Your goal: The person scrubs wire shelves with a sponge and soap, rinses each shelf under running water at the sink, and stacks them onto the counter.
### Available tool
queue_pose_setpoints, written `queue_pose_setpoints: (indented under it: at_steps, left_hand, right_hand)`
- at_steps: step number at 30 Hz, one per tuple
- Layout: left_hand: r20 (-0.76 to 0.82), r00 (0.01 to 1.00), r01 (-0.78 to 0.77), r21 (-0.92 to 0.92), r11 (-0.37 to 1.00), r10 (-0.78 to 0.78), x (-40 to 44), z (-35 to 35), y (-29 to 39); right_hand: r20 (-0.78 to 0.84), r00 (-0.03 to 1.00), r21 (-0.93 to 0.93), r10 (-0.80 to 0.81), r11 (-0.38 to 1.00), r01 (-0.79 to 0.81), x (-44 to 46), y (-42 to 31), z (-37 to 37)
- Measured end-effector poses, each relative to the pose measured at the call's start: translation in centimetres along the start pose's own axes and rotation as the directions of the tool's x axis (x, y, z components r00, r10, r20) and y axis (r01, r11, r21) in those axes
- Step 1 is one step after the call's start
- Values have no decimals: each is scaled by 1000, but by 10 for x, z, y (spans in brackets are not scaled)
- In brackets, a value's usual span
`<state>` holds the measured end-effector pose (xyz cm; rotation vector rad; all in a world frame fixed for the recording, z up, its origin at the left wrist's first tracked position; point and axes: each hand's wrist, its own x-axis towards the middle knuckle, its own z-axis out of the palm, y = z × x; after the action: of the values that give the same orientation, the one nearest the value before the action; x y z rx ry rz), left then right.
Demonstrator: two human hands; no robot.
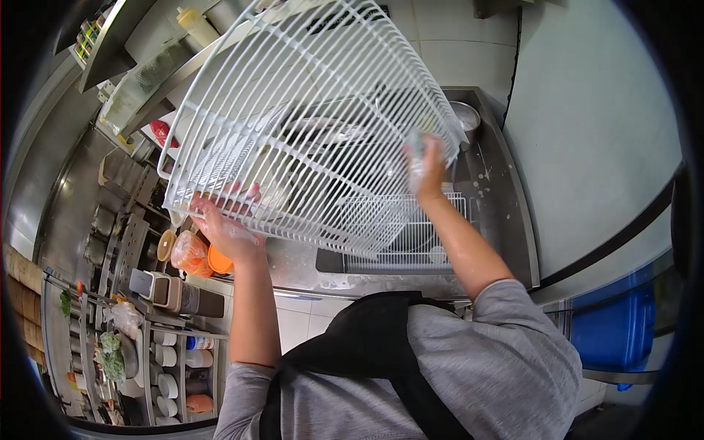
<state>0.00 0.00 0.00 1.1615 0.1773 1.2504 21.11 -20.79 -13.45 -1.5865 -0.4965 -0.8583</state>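
A large white wire rack [275, 142] is tilted up over the sink [513, 220]. At its lower left corner, my left hand [226, 226] is closed around the edge wires, with suds on the skin. My right hand [431, 172] presses a pale grey scrubbing pad [416, 150], blurred by motion, against the wires on the right side. Below, a second white wire rack [403, 229] rests in the sink. Metal ware behind the bars is partly hidden.
A round metal bowl [465, 116] sits at the sink's back right corner. Left of the sink are an orange container [220, 259] and shelves with several white containers [167, 385]. A blue bin [612, 326] stands at right. A squeeze bottle [196, 27] is on the upper shelf.
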Motion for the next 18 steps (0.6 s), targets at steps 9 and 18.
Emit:
queue_pose_setpoints:
  at_steps: [9, 18]
  left_hand:
    - [14, 1000, 22, -232, 972, -19, 4, 24, 8]
    - [171, 985, 51, -337, 940, 8, -8, 32, 13]
  right_hand:
    - [22, 829, -128, -560, 820, 557, 29, -66, 55]
    - [255, 942, 621, 220, 709, -333, 87, -129, 59]
